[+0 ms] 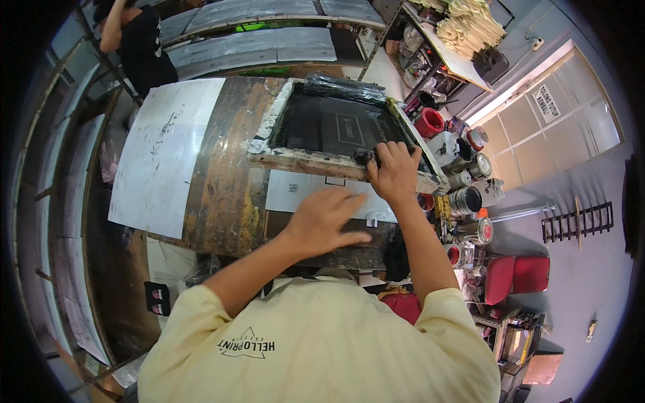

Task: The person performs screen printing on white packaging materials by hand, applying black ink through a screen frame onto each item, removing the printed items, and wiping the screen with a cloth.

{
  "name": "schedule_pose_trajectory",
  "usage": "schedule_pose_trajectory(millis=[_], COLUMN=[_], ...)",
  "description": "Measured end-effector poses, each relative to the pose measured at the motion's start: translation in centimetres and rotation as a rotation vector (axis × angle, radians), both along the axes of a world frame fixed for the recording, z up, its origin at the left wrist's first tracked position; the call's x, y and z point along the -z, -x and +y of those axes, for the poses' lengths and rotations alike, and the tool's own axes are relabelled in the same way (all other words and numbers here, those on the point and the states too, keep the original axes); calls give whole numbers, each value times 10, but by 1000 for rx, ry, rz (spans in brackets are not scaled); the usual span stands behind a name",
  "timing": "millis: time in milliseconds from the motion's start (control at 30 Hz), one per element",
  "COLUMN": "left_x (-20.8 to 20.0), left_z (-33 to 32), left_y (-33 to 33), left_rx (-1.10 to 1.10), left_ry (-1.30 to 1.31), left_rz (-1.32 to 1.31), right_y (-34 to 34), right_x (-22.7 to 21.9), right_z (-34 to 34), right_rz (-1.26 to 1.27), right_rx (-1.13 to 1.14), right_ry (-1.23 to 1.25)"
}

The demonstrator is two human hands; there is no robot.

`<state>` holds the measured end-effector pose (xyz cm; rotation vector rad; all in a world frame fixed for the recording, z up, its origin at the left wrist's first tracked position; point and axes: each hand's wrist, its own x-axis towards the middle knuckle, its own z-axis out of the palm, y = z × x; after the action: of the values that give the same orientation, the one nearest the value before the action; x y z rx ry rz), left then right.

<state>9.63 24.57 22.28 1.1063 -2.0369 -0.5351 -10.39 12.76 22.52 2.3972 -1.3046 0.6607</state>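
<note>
1 right hand (395, 176): closed narrowly on the near rail of 1 screen frame (309, 162), beside 1 dark lump (364, 156); hold on the lump cannot be told. 1 left hand (322, 223): blurred, spread, bare, nearer the body, left of the grip, partly hiding 1 printed sheet (285, 195). Tins (465, 200): right of the grip. Larger white sheet (164, 161): well left.
</note>
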Motion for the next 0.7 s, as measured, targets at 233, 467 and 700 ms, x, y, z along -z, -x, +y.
schedule_pose_trajectory(millis=[233, 467, 700], left_x=[127, 184, 206], left_z=[-11, 1, 0], left_y=[-112, -98, -92], left_rx=[-377, -687, -778], left_ry=[-748, -915, -1063], left_rz=[1418, 1300, 1262], right_y=[-5, 10, 23], right_x=[31, 98, 120], right_z=[23, 60, 44], right_rz=[15, 148, 3], right_rx=[6, -66, -172], right_ry=[-22, -515, -632])
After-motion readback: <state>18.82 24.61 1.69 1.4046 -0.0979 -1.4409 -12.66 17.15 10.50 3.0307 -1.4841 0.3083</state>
